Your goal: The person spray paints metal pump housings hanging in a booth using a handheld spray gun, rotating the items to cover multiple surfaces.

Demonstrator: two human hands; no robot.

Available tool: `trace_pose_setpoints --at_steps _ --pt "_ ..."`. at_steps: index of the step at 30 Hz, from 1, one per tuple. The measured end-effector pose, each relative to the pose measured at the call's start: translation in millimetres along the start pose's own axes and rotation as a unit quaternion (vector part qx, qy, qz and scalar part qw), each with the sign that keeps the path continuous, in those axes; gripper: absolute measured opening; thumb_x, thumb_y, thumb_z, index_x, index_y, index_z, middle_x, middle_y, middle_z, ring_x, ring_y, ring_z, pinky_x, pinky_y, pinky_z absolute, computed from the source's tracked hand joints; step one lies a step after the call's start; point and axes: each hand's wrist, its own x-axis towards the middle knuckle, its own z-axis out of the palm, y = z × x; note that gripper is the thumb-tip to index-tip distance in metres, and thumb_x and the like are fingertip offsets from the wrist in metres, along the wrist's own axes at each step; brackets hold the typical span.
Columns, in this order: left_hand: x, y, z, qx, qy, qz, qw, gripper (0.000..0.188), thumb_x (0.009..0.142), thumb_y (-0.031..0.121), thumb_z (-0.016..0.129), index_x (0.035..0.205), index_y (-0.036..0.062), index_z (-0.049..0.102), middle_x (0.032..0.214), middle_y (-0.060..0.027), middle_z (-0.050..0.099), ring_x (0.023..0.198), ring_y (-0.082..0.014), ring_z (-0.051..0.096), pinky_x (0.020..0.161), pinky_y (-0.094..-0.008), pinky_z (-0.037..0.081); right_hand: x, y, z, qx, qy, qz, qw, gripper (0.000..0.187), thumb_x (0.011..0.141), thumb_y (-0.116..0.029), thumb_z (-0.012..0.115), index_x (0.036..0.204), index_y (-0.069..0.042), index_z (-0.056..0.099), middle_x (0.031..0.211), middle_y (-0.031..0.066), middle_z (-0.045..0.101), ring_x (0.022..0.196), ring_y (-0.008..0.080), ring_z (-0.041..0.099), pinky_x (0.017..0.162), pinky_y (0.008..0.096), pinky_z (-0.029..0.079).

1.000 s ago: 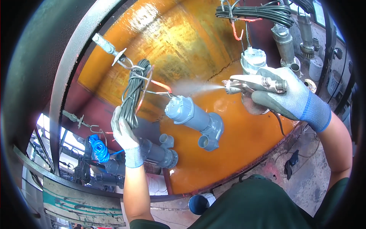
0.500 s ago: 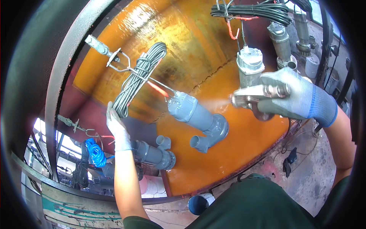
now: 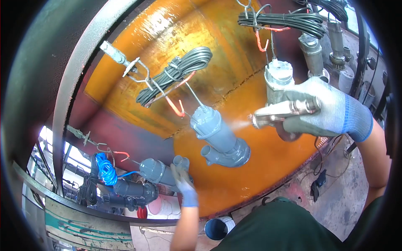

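Observation:
My right hand (image 3: pixel 320 108), in a pale glove with a blue cuff, is wrapped round a metal spray gun (image 3: pixel 268 116). A fine mist leaves its nozzle toward a wet grey submersible pump (image 3: pixel 217 136), which hangs tilted from a hook with its coiled black cable (image 3: pixel 180 73) tied above it. My gloved left hand (image 3: pixel 183 184), slightly blurred, has its fingers stretched out beside the outlet of another grey pump (image 3: pixel 157 170) at the lower left. Whether it touches that pump I cannot tell. Behind the gun hangs a lighter silver-grey pump (image 3: pixel 279 75).
A curved, orange-stained spray booth wall (image 3: pixel 234 62) stands behind the hanging pumps. A dark curved metal frame (image 3: pixel 69 83) runs down the left side. More pumps hang at the upper right, a blue cable coil (image 3: pixel 106 169) at the left. A bucket (image 3: pixel 217 228) stands on the floor below.
My left hand has left the cable coil and moved down and right to the lower-left pump. The sprayed pump and its coil have turned. The spray gun stays nearly in place, still spraying.

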Motion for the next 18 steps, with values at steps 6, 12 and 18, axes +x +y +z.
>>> trace_pose_setpoints --at_steps 6,12,18 --pt "-201 -181 -108 -0.011 0.179 -0.238 0.955 0.025 0.106 0.022 0.067 0.130 0.0172 0.066 0.094 0.0008 0.062 0.080 -0.0158 0.061 0.065 -0.0325 0.051 0 11 -3 0.118 0.054 0.010 0.991 0.020 0.100 -0.016 0.069 0.109 0.002 0.068 0.076 0.0086 0.070 0.064 0.0166 0.066 0.061 0.0332 0.055" --pt "-273 -176 -145 0.369 0.006 -0.186 0.911 0.035 0.107 0.016 0.061 0.139 0.0011 0.063 0.123 -0.0182 0.071 0.117 -0.0355 0.066 0.107 -0.0412 0.051 -2 25 4 0.037 -0.027 0.019 0.999 0.023 0.098 -0.019 0.072 0.110 0.001 0.072 0.072 0.0085 0.068 0.061 0.0158 0.064 0.064 0.0335 0.056" --pt "-233 -128 -102 0.200 0.071 -0.196 0.957 0.033 0.110 0.019 0.062 0.134 -0.0035 0.065 0.130 -0.0198 0.069 0.119 -0.0322 0.066 0.109 -0.0405 0.051 0 40 9 0.105 0.018 -0.005 0.994 0.023 0.100 -0.015 0.068 0.118 -0.001 0.072 0.075 0.0058 0.070 0.065 0.0123 0.065 0.062 0.0306 0.055"
